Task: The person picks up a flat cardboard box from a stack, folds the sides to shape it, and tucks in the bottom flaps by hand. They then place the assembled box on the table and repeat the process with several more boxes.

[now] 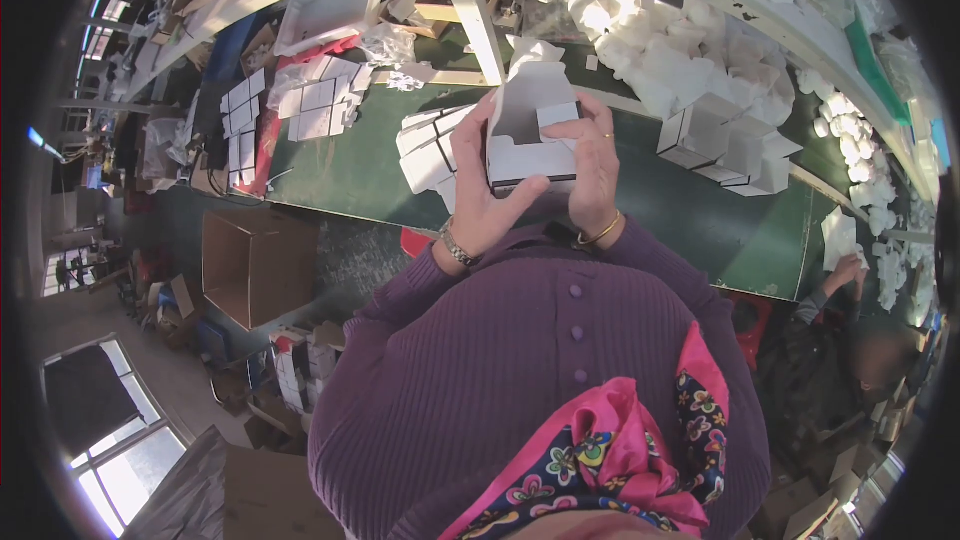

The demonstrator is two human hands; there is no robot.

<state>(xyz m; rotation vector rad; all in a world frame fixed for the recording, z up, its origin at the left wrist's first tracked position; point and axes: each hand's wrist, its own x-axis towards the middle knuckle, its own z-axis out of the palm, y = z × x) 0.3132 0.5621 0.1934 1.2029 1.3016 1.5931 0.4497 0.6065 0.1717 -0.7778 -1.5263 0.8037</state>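
Note:
A small white box (532,162) stands open between my two hands, its flaps raised over the green table. Wrapped round its left side is my left hand (482,178), the thumb along the front lower edge. On the right side my right hand (593,162) grips the box, with fingers over a flap at the rim. Flat white cartons (425,152) with dark edges lie just left of the box, partly hidden by my left hand. Several open white boxes (700,140) sit to the right.
The green table (350,175) carries more flat cartons (325,100) at the left and a heap of white wrapping (680,50) behind. A white post (468,15) rises at the back. A brown carton (255,265) stands below left. Another person's hands (848,272) hold white material at right.

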